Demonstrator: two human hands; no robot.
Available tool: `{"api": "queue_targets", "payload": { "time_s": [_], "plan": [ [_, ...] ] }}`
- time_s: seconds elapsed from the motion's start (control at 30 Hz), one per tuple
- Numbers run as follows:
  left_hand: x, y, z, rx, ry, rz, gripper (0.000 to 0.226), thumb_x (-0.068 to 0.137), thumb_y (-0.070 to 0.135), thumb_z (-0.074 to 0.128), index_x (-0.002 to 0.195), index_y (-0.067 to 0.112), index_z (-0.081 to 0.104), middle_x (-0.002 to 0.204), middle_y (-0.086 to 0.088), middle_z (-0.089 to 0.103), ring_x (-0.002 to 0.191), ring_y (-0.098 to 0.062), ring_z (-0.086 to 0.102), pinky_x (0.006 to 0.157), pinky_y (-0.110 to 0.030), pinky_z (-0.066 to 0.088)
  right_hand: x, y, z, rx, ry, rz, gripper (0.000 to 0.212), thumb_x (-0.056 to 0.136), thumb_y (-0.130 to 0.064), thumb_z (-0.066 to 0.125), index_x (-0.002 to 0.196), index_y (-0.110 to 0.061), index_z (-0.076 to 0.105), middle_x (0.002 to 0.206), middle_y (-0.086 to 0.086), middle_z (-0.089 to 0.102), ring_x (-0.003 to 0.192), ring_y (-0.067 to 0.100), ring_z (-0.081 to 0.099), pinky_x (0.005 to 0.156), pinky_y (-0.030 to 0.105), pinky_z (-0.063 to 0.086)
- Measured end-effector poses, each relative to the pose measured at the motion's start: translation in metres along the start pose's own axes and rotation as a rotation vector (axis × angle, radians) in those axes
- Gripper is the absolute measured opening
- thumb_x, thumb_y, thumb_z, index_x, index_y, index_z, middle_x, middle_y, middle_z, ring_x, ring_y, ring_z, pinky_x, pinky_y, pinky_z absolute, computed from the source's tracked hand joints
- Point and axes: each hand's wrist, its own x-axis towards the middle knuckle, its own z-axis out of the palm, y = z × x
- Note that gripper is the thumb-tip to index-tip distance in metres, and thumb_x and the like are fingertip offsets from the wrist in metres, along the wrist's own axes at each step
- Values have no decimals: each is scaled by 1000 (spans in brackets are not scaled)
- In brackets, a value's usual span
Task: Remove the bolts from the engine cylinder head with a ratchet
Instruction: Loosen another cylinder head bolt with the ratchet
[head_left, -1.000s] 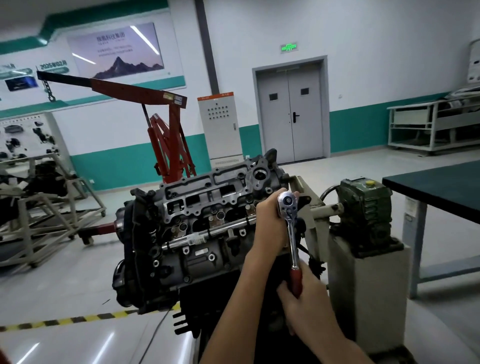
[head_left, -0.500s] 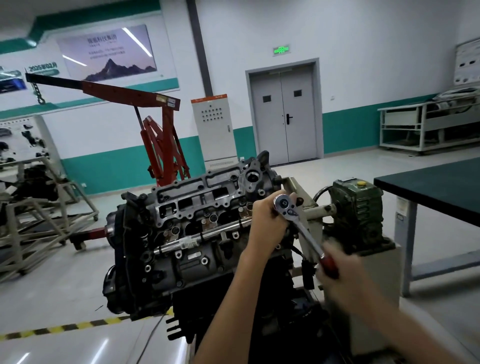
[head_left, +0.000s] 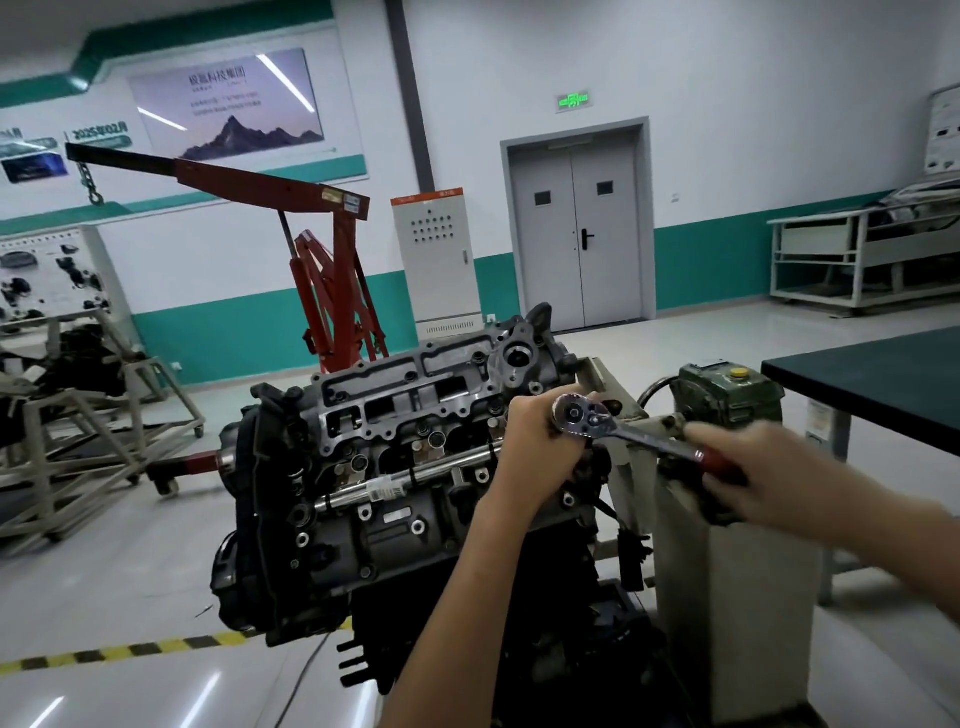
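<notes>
A dark grey engine with its cylinder head (head_left: 405, 415) uppermost stands on a stand in the middle of the view. A chrome ratchet (head_left: 623, 428) with a red grip sits on the head's right end, its handle pointing right and slightly down. My left hand (head_left: 535, 441) grips around the ratchet's round head and hides the socket and the bolt under it. My right hand (head_left: 748, 467), blurred, holds the red grip at the handle's far end.
A green gearbox (head_left: 727, 395) on a grey pedestal (head_left: 727, 597) stands just right of the engine, under my right hand. A dark-topped table (head_left: 872, 374) is at far right. A red engine crane (head_left: 332, 291) stands behind, and a frame with another engine (head_left: 72, 374) at left.
My right hand has swung the ratchet handle from pointing straight down up to the right, anticlockwise about the ratchet head. My left hand has stayed on the ratchet head.
</notes>
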Motion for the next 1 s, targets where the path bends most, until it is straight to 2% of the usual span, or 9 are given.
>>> {"api": "queue_targets", "payload": {
  "time_s": [0.1,0.17,0.3,0.43,0.6,0.73,0.8,0.9,1.0],
  "plan": [
    [-4,0,2,-26,24,-10,40,84,-8,57,55,17,48,50,12,42,50,-5,34,49,-28,30,4,2,6,-54,69,-2,32,75,-11,70,105,-14,61,55,-15,46,46,-5,47,45,3,30],
    [-5,1,7,-37,63,18,47,88,-2,58,58,31,42,50,17,41,48,-1,32,48,-17,27,-16,-19,40,139,148,139,35,75,-8,71,108,-7,60,56,-13,48,45,3,52,44,7,38],
    [-4,5,16,-82,122,32,44,92,12,57,58,30,34,50,17,35,49,1,26,48,-18,24,-33,-95,106,588,377,499,51,75,-6,71,123,-4,55,70,10,59,58,18,55,58,11,43],
    [-5,2,14,-155,109,-52,43,93,18,56,57,28,34,53,16,30,53,-3,25,54,-28,27,-17,-150,132,883,353,560,46,77,-8,64,122,-10,54,73,12,63,62,16,61,59,14,48],
    [-5,3,6,-54,85,-7,45,95,15,57,56,20,35,52,13,31,50,-4,26,49,-25,25,-33,-87,87,579,195,332,39,76,1,66,114,-2,58,58,-2,58,48,6,56,48,6,39],
    [-2,4,0,10,-10,23,44,91,4,59,54,20,41,50,12,38,47,-4,32,48,-17,27,-16,-23,8,76,18,73,34,73,-3,72,93,-26,56,56,-12,54,42,-4,48,40,5,32],
    [-5,4,1,-23,15,-7,40,92,3,58,55,11,43,51,8,39,50,-5,31,49,-22,27,-9,-13,-3,-67,50,19,38,64,-3,78,95,-15,61,52,-9,56,43,-6,41,40,2,21],
    [-10,7,5,-58,67,-1,43,93,8,57,57,22,40,51,14,37,50,-4,30,49,-23,27,-23,-31,29,123,119,101,31,73,-3,73,100,-8,60,53,-16,45,40,-3,48,42,5,37],
    [-11,8,10,-63,104,31,43,94,12,57,57,17,37,52,14,33,50,-4,27,48,-24,26,-41,-76,81,445,285,323,33,76,-2,69,107,3,58,54,-5,51,42,7,51,47,8,40]
  ]
}}
